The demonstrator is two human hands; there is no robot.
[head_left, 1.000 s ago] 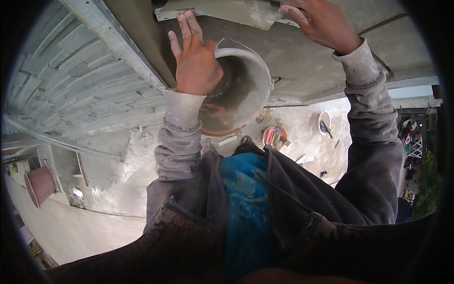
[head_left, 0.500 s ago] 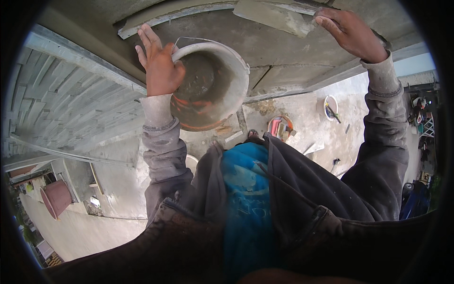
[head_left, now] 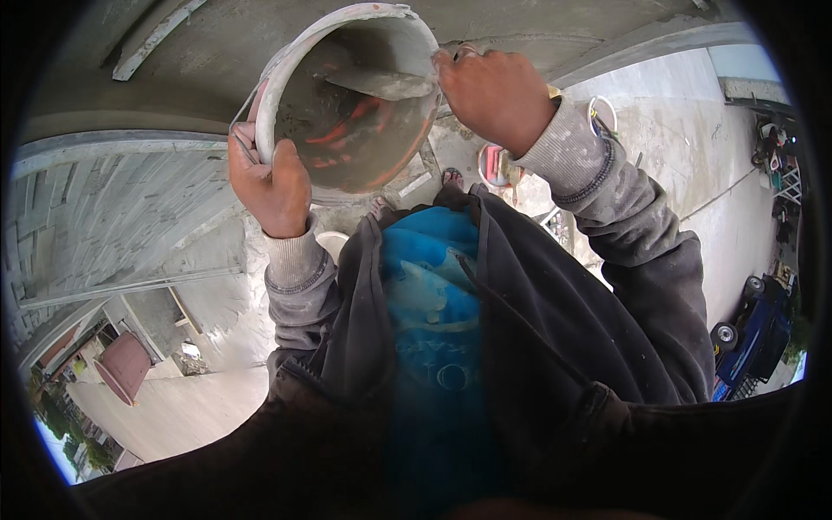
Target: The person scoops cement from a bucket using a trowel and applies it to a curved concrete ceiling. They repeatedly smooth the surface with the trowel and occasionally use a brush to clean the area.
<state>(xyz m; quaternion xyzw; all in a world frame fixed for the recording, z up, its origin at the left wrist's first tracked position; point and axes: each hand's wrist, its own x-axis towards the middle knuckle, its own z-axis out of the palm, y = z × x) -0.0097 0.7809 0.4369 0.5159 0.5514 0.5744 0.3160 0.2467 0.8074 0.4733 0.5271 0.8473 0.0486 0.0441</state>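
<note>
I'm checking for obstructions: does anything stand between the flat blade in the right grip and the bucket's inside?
Nothing visible does. From the right grip, the flat blade reaches into the bucket; the left grip holds the left rim, clear of the blade.

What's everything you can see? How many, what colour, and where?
big bucket: one, whitish, upper middle
wet mix: one mass, grey, inside big bucket
flat blade: one, grey, inside big bucket
pale strip: one, whitish, upper left
slatted wall: one, grey, left
reddish tub: one, reddish, lower left
white bucket: one, white, upper right
small tub: one, whitish, right of centre
vehicle: one, blue, right edge
shirt: one, blue, middle
jacket: one, dark, around shirt
left hand: one, bare, gripping big bucket
right hand: one, bare, holding flat blade
</note>
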